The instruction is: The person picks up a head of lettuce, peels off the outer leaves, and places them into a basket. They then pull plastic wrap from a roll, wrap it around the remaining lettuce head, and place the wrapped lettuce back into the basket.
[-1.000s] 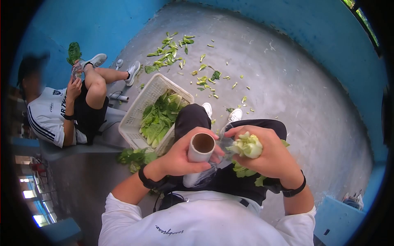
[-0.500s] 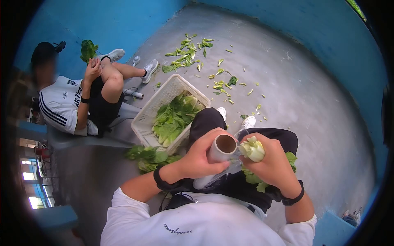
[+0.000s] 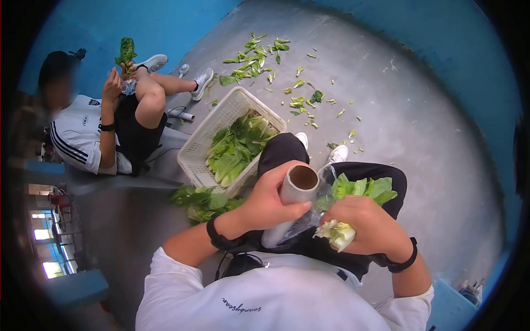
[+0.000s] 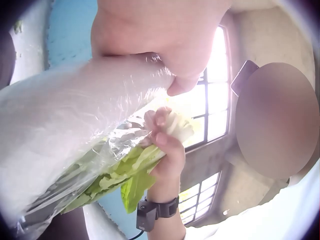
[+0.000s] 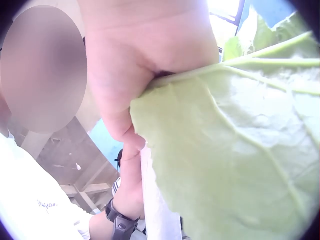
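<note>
My left hand (image 3: 265,201) grips an upright roll of clear plastic wrap (image 3: 293,194) near its top, where the brown cardboard core shows. In my right hand (image 3: 369,222) is a head of leafy greens (image 3: 338,236), held round its stalks. Its pale cut base points toward my body and the green leaves (image 3: 361,187) stick out on the far side. Loose film (image 4: 107,155) runs from the roll to the greens in the left wrist view. A broad leaf (image 5: 220,150) fills much of the right wrist view and partly hides the roll.
A white plastic crate (image 3: 205,144) of greens stands by my knee, with more greens (image 3: 201,205) beside it. Leaf scraps (image 3: 251,63) litter the grey floor (image 3: 408,116). Another person (image 3: 83,132) sits at the left, holding greens (image 3: 126,51).
My right hand has turned over and come closer to my body, swinging the base of the greens toward me and the leaves away. My left hand keeps its grip on the roll.
</note>
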Demonstrator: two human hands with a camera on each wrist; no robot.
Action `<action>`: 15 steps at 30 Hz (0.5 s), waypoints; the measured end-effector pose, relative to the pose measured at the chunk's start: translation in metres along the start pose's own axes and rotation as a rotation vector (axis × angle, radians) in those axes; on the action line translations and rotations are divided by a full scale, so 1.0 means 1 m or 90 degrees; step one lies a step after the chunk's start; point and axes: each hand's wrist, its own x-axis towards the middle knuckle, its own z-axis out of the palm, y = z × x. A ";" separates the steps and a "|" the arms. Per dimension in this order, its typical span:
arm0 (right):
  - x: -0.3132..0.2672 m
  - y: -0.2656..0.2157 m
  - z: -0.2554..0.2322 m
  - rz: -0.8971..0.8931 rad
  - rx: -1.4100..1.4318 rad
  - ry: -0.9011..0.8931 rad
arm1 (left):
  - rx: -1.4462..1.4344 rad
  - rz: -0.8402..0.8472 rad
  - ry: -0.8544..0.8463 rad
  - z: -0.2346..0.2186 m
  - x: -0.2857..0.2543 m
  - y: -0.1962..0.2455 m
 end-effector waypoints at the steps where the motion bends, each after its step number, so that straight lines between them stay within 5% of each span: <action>1: -0.001 0.000 0.000 0.015 0.009 -0.018 | -0.010 -0.007 -0.003 0.000 0.001 0.003; 4: -0.006 0.003 0.005 0.020 0.010 0.032 | -0.046 -0.007 -0.004 -0.006 0.002 -0.004; 9: -0.015 0.001 -0.004 0.226 0.050 0.191 | -0.201 -0.017 -0.099 -0.010 0.000 0.001; 15: -0.014 0.003 0.000 0.333 0.079 0.292 | -0.135 0.002 -0.085 -0.005 -0.002 -0.002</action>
